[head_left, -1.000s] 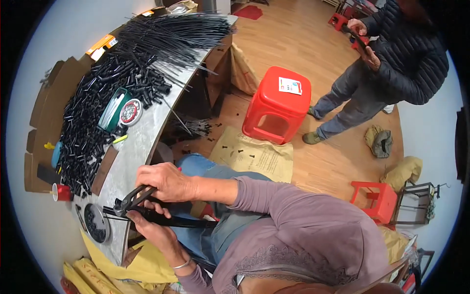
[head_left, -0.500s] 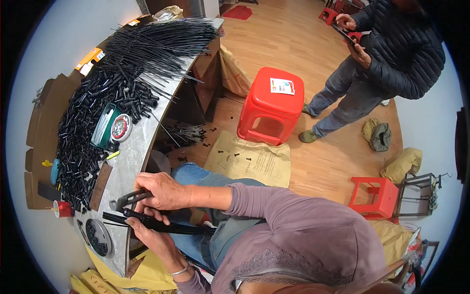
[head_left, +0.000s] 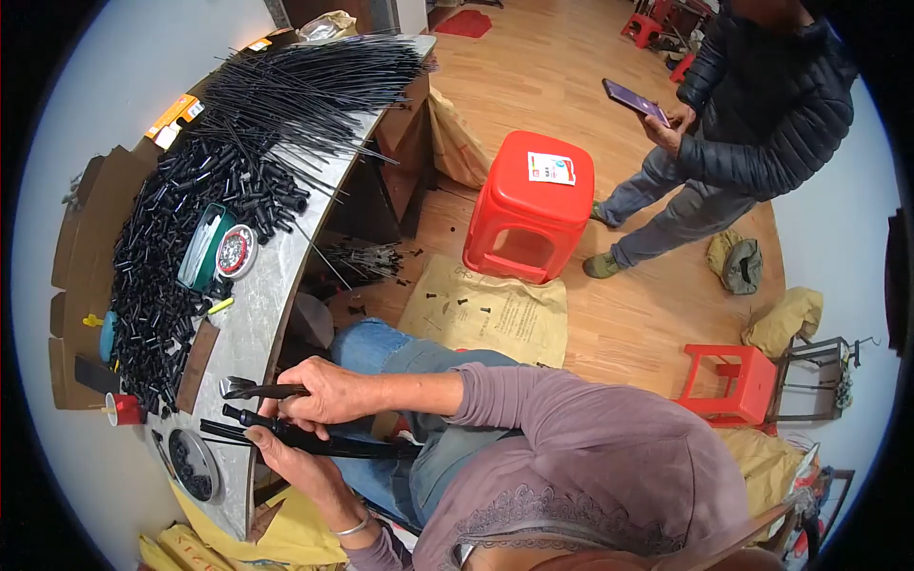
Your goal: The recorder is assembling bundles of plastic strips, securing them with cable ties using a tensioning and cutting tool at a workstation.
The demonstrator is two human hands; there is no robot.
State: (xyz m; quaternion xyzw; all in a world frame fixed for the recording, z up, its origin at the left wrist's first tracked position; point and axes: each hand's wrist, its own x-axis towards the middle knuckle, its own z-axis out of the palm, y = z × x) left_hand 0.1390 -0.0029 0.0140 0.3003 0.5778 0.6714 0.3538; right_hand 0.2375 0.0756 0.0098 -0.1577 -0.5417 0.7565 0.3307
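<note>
My left hand is closed around a bundle of thin black rods, with a short black tubular piece lying along its top. The rods run back over my lap. In my right hand is a pincer-like hand tool with a metal head and dark handles. Its head is just above the end of the tubular piece, apart from it. The fingertips of my right hand are close to the bundle; whether they touch it is hard to see.
The grey table holds a heap of black tubular parts, long black rods and a round dish. A red stool stands beyond my knees. A person in a dark jacket holds a tablet-like device.
My right hand has shifted slightly right and turned the tool, whose head rose off the bundle. The left hand stays put. The other person's device has moved left and lower.
</note>
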